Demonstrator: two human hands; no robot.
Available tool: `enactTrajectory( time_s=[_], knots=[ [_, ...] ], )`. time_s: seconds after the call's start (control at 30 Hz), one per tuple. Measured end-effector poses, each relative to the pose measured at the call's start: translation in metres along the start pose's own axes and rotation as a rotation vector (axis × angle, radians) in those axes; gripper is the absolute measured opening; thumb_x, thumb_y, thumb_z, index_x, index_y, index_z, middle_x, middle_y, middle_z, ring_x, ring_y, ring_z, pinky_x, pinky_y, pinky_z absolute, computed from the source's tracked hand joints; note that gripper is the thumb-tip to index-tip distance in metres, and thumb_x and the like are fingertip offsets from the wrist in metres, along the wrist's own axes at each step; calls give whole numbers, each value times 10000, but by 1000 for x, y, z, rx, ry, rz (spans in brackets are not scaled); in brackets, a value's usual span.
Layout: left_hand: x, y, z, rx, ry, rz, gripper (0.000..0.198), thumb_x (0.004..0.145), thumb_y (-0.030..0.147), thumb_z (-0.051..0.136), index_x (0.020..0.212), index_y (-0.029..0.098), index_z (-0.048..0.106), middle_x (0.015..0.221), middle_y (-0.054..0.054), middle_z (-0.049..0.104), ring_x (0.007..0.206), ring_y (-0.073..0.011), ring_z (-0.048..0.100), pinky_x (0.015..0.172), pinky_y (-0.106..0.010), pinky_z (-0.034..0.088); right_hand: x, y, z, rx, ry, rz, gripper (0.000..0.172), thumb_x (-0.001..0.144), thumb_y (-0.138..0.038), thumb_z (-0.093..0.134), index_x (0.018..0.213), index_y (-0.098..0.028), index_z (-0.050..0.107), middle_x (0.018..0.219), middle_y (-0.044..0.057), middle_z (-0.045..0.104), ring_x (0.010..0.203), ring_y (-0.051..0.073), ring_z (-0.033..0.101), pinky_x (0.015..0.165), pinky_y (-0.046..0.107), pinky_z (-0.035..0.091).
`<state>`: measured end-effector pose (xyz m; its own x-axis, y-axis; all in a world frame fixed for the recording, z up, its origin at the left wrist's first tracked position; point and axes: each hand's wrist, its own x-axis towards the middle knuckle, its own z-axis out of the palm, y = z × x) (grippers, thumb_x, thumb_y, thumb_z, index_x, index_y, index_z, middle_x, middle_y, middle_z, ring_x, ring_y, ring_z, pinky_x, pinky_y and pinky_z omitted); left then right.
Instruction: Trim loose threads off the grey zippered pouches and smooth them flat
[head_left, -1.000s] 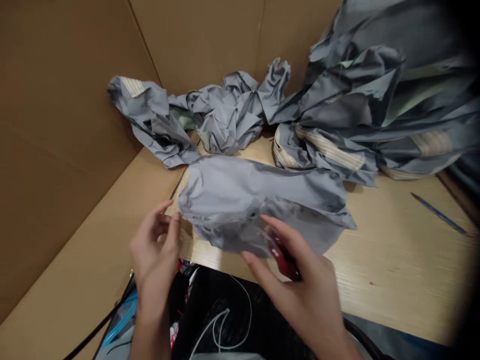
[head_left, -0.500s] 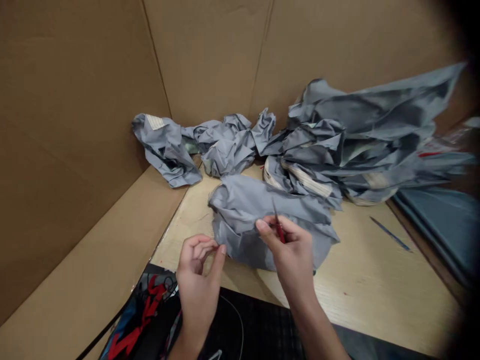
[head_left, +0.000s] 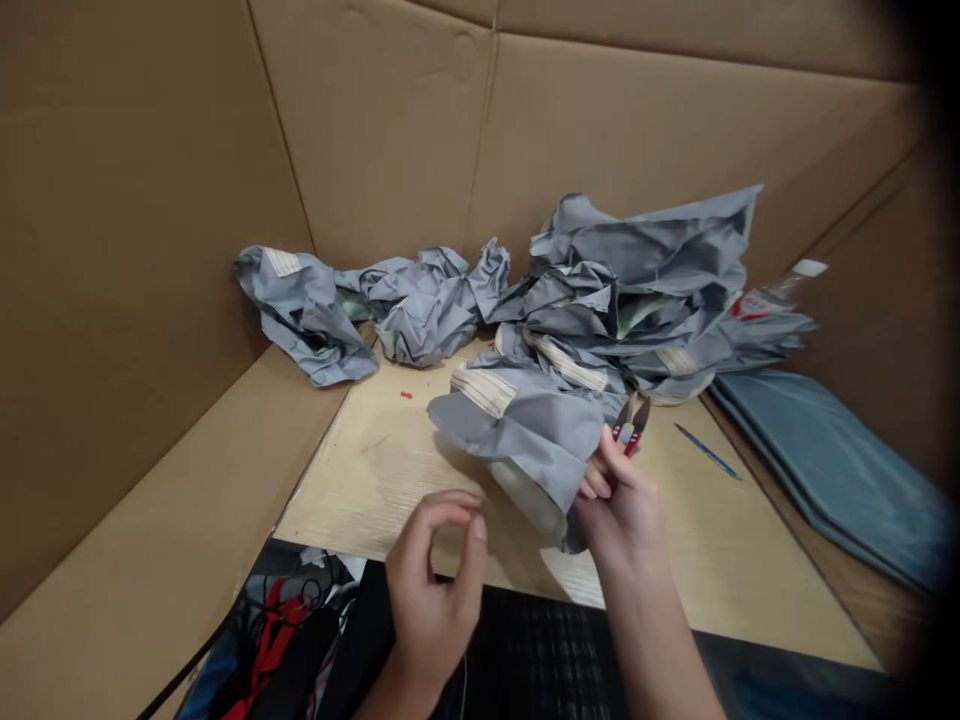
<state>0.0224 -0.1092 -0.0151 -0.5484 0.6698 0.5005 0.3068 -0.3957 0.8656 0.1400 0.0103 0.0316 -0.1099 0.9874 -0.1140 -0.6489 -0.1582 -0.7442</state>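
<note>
My right hand (head_left: 622, 500) is closed around the right end of a grey fabric piece (head_left: 525, 425), which hangs folded over above the table. The piece has a cream striped patch (head_left: 484, 388) near its top left and a pale underside. Small red-handled thread snips (head_left: 632, 428) stick up from the same hand, blades upward. Left of the fabric and apart from it, my left hand (head_left: 435, 570) has its thumb and fingertips brought together in a ring. Anything between those tips is too small to make out.
Crumpled grey fabric pieces (head_left: 427, 305) line the back, with a taller heap (head_left: 645, 250) at right. A blue pen (head_left: 707, 452) lies on the wooden table (head_left: 360, 470). Folded blue-grey material (head_left: 832, 460) and a clear bottle (head_left: 784, 290) are far right. Cardboard walls (head_left: 390, 130) enclose the table.
The grey fabric, which lay on the table, is now lifted in my right hand and its striped patch shows. My left hand has come away from its edge. The view has shifted right.
</note>
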Motion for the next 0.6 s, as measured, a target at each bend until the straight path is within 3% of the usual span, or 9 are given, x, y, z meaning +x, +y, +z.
enactTrajectory(
  time_s=[0.07,0.2,0.3,0.4,0.5,0.6],
  knots=[
    [9,1,-4,-15,-19,-131,57,914,166,563,895,208,595,875,1,667,873,-100,648,783,-190,520,1,-7,-5,13,-8,14,601,497,-287,926,606,-180,345,482,-125,190,371,3,138,314,101,238],
    [21,9,-6,-121,-135,-287,172,939,312,549,870,190,648,825,-12,699,775,-96,647,723,-172,507,0,-11,-13,-2,-34,3,571,552,-287,904,618,-182,347,499,-121,181,369,4,135,309,98,244],
    [22,16,0,-239,-242,-393,194,929,362,561,946,193,655,854,-19,710,750,-100,642,711,-186,505,-2,-10,-16,20,-21,30,581,543,-284,906,622,-185,340,494,-124,180,367,5,132,305,97,234],
    [19,18,4,-297,-277,-478,189,906,376,593,933,195,640,823,-9,684,706,-95,618,666,-187,491,-3,-8,-19,65,-6,59,588,507,-258,917,626,-182,347,486,-129,191,363,0,140,307,95,237],
    [16,14,4,-233,-294,-479,112,843,288,666,883,192,625,806,0,654,734,-100,611,679,-189,491,-4,-9,-23,56,-43,67,539,590,-263,879,630,-182,348,486,-125,193,356,4,151,311,103,234],
    [13,6,2,-78,-274,-362,58,815,167,653,823,188,600,774,6,625,712,-95,597,668,-190,493,-2,-15,-27,18,-105,70,472,726,-273,795,629,-185,341,478,-116,188,348,18,160,317,128,244]
  ],
)
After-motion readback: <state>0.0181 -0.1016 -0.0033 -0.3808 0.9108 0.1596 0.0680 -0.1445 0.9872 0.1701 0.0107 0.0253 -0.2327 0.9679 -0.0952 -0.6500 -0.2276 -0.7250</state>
